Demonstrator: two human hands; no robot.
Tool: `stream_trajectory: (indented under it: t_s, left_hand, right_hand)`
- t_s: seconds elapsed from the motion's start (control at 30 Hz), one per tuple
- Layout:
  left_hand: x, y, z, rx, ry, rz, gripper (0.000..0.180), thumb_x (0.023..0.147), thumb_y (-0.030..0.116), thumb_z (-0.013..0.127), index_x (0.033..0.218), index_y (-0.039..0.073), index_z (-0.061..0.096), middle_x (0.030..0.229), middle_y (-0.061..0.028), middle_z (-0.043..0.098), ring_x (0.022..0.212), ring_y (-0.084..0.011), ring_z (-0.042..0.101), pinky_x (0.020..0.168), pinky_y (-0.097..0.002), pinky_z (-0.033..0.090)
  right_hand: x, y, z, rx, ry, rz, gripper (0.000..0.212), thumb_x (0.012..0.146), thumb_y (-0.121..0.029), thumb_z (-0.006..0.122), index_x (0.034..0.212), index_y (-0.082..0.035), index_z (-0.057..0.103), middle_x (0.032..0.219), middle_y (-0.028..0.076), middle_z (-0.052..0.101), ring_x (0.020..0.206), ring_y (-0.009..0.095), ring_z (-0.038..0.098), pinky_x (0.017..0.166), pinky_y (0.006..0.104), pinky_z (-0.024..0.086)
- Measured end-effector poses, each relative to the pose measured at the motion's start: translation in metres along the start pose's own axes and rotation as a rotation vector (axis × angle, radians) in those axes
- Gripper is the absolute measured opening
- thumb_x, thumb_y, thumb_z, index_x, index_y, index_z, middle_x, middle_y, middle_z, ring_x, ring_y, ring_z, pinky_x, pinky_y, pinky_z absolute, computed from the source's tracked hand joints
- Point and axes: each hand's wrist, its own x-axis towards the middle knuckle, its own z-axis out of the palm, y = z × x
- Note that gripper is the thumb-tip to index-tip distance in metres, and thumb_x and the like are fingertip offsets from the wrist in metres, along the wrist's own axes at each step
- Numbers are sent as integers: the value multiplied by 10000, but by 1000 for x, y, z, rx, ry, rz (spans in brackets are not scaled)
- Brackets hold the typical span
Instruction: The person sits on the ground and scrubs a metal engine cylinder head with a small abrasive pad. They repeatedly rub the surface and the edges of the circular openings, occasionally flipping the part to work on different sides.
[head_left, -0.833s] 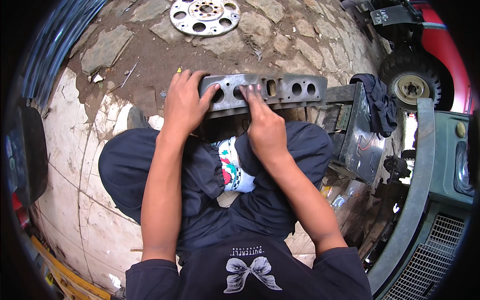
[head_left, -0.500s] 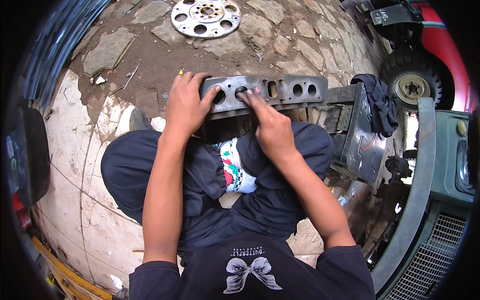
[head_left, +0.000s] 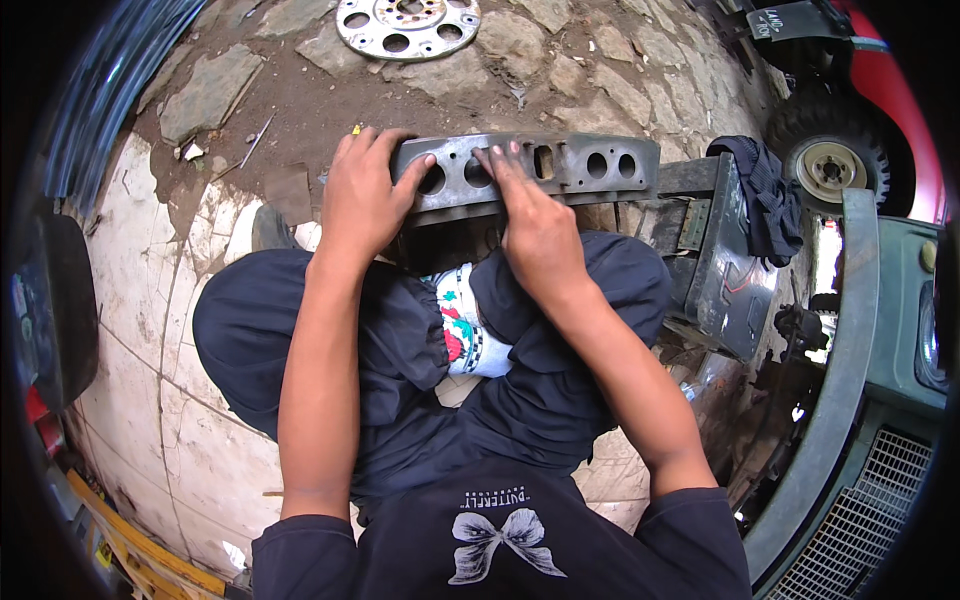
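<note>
Head view: left hand (head_left: pixel 362 195) grips end of grey metal plate (head_left: pixel 585 165), right hand (head_left: pixel 535 225) lies flat on it, fingers open.

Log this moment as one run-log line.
left hand: grips left end of grey metal plate | right hand: flat, fingertips on plate's holes | plate: lies across metal frame | nearby: round perforated disc on ground

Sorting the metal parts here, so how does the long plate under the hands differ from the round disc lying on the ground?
The grey metal plate is long and rectangular; the round disc is circular. The plate is dull and grimy, the disc pale and brighter. The left hand and right hand rest on the plate, which sits raised on a metal frame; the disc lies untouched on the stony ground. Both are pierced with holes.
</note>
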Motion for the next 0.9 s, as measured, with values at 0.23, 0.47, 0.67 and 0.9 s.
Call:
stream_trajectory:
  t_s: [0.23,0.47,0.67,0.9]
  left_hand:
    - [-2,-2,4,17,15,38,409,958,349,805,1209,27,771,1141,-198,727,1117,-420,644,1001,-501,524]
    - [-1,3,2,-5,3,4,411,957,347,807,1201,19,772,1124,-198,725,1103,-413,647,977,-498,529]
    - [-2,-2,2,8,-4,17,394,978,351,785,1223,43,764,1142,-177,723,1088,-395,642,969,-483,510]
    - [3,4,-1,12,-5,-2,405,950,310,812,1219,10,764,1118,-201,717,1111,-418,646,990,-497,531]
  right_hand:
    - [-5,-12,3,-29,-40,124,656,942,26,492,1597,-14,497,1547,316,565,1147,442,733,929,492,624]
    - [-11,-21,5,77,23,60,636,922,46,511,1552,-16,560,1524,276,605,1195,439,718,960,486,617]
    - [-8,-15,-2,89,200,84,664,888,130,523,1533,-14,578,1481,223,658,1320,387,674,1028,478,607]
    - [0,-17,3,-95,57,125,582,950,1,519,1528,21,584,1491,293,627,1010,406,779,862,457,631]
